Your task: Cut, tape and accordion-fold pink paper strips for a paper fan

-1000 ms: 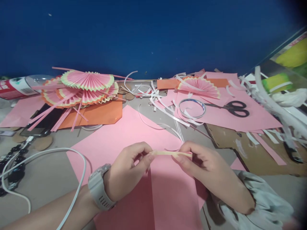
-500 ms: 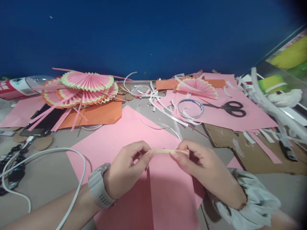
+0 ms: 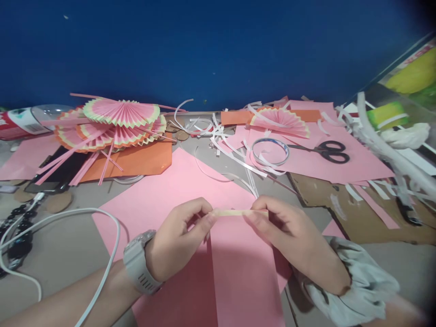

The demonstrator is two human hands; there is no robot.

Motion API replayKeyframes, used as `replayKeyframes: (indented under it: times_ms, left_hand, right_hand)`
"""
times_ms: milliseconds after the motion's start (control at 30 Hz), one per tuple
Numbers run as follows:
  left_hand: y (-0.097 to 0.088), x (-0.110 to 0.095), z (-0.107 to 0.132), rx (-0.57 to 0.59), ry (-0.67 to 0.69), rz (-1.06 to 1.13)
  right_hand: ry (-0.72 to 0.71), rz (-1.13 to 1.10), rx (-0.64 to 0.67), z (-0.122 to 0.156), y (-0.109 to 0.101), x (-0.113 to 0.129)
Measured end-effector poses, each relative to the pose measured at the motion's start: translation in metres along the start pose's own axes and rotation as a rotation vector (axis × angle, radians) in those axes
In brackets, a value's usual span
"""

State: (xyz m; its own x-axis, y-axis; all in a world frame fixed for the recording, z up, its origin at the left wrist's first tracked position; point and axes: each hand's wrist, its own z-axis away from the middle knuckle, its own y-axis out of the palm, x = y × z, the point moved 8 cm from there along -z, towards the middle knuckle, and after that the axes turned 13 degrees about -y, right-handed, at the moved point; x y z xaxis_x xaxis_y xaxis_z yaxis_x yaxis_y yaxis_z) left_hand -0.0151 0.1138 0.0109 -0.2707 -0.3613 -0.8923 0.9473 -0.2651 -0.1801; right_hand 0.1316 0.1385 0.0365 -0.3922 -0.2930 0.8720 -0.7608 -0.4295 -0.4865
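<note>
Now my two hands hold one thin strip (image 3: pixel 235 212) just above one big pink sheet (image 3: pixel 160 195). My left hand (image 3: pixel 177 240) pinches the left end, fingers pressed together on it. My right hand (image 3: pixel 289 236) pinches the right end the same way. The strip runs straight from one hand to the other, right in front of me. My fingers hide both of its ends.

I wear one watch (image 3: pixel 138 263) on my left wrist. One white cable (image 3: pixel 102 218) curls on the surface (image 3: pixel 68 254) by my left arm. Far left, a pile of fans (image 3: pixel 119 113) sits partly on one orange sheet (image 3: pixel 143 161); I cannot count them all. One more fan (image 3: pixel 279 120) lies far right, near one tape ring (image 3: pixel 270 152) and one pair of scissors (image 3: pixel 327 152). Many white scraps (image 3: pixel 218 131) lie between the fans. Brown cardboard (image 3: pixel 323 200) sits beside my right hand.
</note>
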Motion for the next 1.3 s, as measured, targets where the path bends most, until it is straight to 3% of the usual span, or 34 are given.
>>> replayKeyframes:
  times_ms: [500,667,867,1067,1200,1300]
  left_hand:
    - [0.001,0.01,0.003,0.022,-0.059,0.152]
    - [-0.002,0.006,0.004,-0.038,-0.007,0.097]
    - [-0.009,0.002,0.002,-0.136,0.034,0.115]
    - [-0.014,-0.009,0.0,-0.245,0.096,0.065]
    - [-0.02,-0.012,0.001,-0.312,0.13,0.056]
    - [-0.02,-0.016,0.0,-0.328,0.138,0.058]
  right_hand:
    - [0.039,-0.025,-0.105,-0.002,-0.01,-0.007]
    - [0.006,-0.083,-0.122,-0.001,-0.008,-0.005]
    - [0.054,-0.201,0.011,-0.01,0.002,-0.016]
    - [-0.045,-0.075,-0.17,-0.011,-0.015,-0.009]
    - [-0.093,-0.128,-0.009,-0.018,-0.009,-0.009]
    - [-0.134,-0.103,-0.014,-0.023,-0.017,-0.008]
